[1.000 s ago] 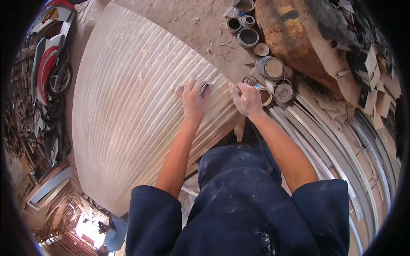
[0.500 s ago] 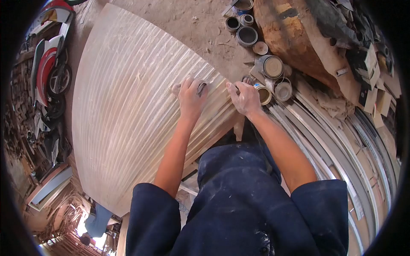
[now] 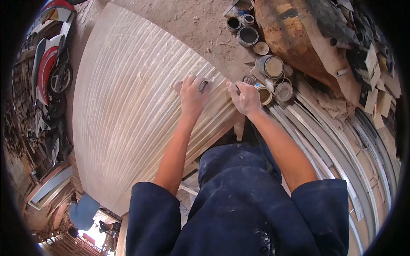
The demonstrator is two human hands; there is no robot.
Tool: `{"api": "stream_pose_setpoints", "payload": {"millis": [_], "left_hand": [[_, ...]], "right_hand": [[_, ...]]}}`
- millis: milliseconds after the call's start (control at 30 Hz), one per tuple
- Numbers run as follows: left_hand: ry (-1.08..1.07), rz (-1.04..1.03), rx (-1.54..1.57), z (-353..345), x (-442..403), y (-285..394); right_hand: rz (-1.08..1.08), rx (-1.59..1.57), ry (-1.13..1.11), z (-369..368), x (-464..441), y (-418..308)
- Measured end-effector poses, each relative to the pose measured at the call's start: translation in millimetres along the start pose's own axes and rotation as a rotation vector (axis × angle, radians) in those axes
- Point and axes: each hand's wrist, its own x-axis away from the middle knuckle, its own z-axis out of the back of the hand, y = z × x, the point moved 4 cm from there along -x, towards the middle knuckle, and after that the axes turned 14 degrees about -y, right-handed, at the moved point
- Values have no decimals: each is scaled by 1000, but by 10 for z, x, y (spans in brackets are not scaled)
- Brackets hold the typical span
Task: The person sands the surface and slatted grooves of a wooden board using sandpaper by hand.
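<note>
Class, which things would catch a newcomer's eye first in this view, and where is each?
The big pale ridged panel fills the left and centre, with the left hand on its ridges and the right hand at its right-hand edge. Then come the cans at upper right of centre and the red-and-white motorcycle by the left edge.

Several cans (image 3: 272, 67) (some open) stand on the dusty brown floor (image 3: 181, 21).
</note>
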Motion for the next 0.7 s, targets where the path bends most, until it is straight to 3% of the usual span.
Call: {"api": "stream_pose_setpoints", "payload": {"millis": [100,400,700], "left_hand": [[-17,11,-123,21,26,48],[14,26,26,-75,-11,-6],[16,-70,-59,-118,-4,6]], "right_hand": [[-22,31,-9,-6,-3,13],[-23,18,-25,0,5,5],[-2,21,-1,-16,10,10]]}}
